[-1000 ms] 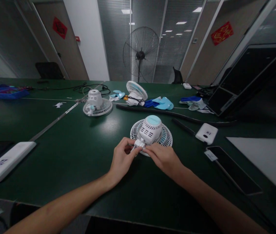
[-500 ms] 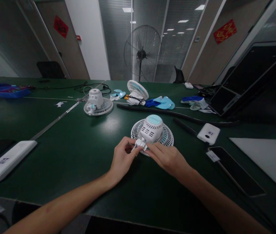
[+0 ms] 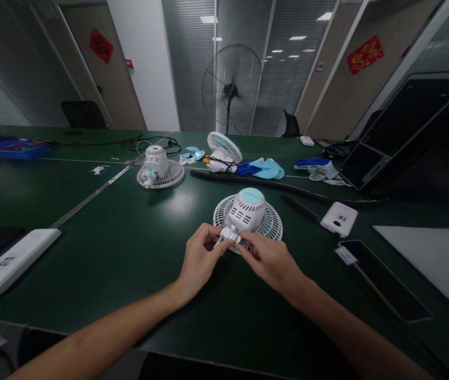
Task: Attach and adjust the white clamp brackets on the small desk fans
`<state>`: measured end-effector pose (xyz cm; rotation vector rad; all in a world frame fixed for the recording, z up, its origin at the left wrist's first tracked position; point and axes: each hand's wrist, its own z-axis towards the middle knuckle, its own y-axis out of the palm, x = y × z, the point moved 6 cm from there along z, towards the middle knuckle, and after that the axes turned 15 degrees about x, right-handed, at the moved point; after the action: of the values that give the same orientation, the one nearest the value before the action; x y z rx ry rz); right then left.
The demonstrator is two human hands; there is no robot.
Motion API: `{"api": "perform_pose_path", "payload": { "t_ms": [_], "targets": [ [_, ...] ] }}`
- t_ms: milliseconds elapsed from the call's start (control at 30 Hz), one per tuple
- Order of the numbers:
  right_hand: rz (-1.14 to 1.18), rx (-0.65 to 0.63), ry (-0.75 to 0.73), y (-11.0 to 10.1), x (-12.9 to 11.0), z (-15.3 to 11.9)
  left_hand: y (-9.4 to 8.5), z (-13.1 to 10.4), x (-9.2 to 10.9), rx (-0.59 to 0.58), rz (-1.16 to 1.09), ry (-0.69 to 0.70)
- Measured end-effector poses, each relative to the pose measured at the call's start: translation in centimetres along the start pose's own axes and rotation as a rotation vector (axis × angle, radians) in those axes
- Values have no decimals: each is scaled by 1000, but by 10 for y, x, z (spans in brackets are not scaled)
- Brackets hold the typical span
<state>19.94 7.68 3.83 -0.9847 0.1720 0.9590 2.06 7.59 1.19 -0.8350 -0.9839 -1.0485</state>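
Note:
A small white fan (image 3: pixel 247 210) lies grille-down on the green table, its round motor housing with a light-blue cap facing up. At its near side is a small white plastic part (image 3: pixel 230 234), by the housing; whether it is joined to the fan I cannot tell. My left hand (image 3: pixel 202 255) pinches this part from the left between thumb and fingers. From the right, my right hand (image 3: pixel 271 259) closes thumb and index finger on the part's other edge. The fingertips cover some of the part and the near rim of the grille.
Behind lie a second fan (image 3: pixel 157 168), a third fan (image 3: pixel 223 152) and blue fan blades (image 3: pixel 270 169). A black strip (image 3: pixel 288 184) crosses the table. To the right are a white power bank (image 3: pixel 339 218) and a phone (image 3: pixel 385 279); another white power bank (image 3: pixel 12 262) is at left.
My right hand's fingers have shifted and bent more at the white part, with the thumb now more visible. The left hand stays nearly in place.

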Motion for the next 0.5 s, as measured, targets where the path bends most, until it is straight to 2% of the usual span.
{"api": "perform_pose_path", "payload": {
  "t_ms": [67,100,200,267,400,433,467,500],
  "targets": [
    [-166,11,-218,-6,-7,-1,0,0,-1,0,-6,-1],
    [-210,1,-277,-7,-9,-2,0,0,-1,1,-11,-4],
    [-172,-3,-291,-6,-11,-1,0,-1,-2,-2,-24,-12],
    [-11,-10,-134,-1,-8,1,0,-1,-2,-8,-27,-14],
    [486,-140,547,26,14,-6,-1,-1,-2,-4,-25,-25],
    [576,-180,667,31,16,-9,-1,-1,-2,-2,-25,-25],
    [624,-211,722,33,16,-11,-1,-1,-2,-3,-25,-24],
    [617,-222,709,32,16,-11,-1,-1,-2,-5,-23,-22]
  ]
}}
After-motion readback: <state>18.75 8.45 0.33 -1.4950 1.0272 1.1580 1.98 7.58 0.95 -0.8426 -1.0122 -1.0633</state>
